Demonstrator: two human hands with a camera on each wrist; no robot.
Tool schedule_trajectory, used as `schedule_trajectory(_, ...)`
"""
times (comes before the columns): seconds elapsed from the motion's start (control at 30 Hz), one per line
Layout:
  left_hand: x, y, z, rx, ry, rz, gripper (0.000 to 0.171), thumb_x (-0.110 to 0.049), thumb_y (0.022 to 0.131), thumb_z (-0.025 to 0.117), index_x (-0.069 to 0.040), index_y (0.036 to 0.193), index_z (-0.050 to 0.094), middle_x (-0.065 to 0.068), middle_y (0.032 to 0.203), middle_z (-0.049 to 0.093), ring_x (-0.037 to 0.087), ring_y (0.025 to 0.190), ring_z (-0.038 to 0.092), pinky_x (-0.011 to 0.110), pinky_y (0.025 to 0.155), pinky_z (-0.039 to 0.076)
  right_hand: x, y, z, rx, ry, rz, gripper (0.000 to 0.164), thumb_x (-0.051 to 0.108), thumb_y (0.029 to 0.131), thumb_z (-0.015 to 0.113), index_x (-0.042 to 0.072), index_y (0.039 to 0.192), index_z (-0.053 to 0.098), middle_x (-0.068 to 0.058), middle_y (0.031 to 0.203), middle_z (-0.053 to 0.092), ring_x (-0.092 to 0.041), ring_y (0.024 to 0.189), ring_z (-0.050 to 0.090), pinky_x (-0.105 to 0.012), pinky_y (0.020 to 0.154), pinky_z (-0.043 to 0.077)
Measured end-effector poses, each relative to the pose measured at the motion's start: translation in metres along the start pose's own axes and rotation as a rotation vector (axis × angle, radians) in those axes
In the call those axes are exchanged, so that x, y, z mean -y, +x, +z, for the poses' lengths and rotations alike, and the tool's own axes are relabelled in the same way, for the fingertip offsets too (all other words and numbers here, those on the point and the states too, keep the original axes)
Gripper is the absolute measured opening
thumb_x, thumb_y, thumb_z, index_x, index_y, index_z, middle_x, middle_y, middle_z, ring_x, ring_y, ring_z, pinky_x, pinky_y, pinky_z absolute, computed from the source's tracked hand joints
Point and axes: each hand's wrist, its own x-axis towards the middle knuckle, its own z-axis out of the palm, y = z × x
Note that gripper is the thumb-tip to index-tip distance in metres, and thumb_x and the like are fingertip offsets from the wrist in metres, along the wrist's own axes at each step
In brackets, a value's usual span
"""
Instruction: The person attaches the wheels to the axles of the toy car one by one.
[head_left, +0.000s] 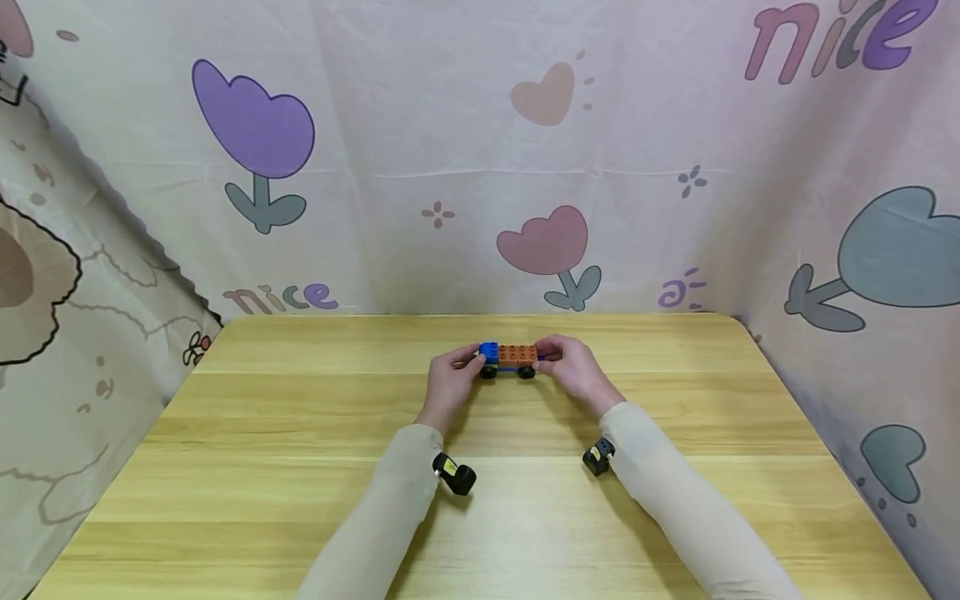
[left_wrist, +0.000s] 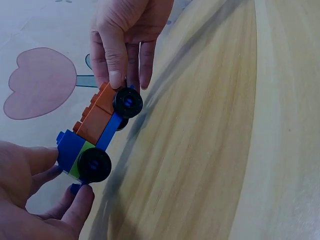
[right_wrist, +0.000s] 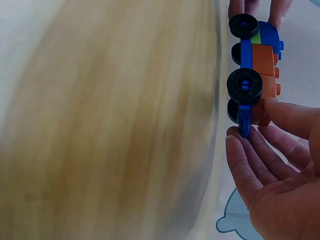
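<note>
A toy car built of bricks is held between both hands over the far middle of the table. It has a blue front block, a thin green layer, orange bricks with studs, a blue base and black wheels. My left hand grips the blue end with thumb and fingers. At the orange end, my right hand pinches the car, its thumb on the orange brick and fingertips by the blue hitch.
The wooden table spreads around the arms. Behind it and at both sides hangs a pale curtain printed with flowers and hearts. A small black camera sits on the left wrist and another camera on the right.
</note>
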Motion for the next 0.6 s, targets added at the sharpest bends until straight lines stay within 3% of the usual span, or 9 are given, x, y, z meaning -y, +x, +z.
schedule_trajectory(0.6,0.011,0.003,-0.002,0.007,0.028,-0.03,0.035,-0.015,0.097,0.063,-0.004,0.13,0.063,0.013,0.123,0.062,0.026,0.114,0.056,0.039,0.097,0.046,-0.005,0.003,0.004,0.038,-0.022,0.022,0.039,0.006,0.09,0.07,-0.005,0.125,0.056,-0.017,0.117,0.062,-0.031,0.107,0.059,-0.041,0.093,0.049)
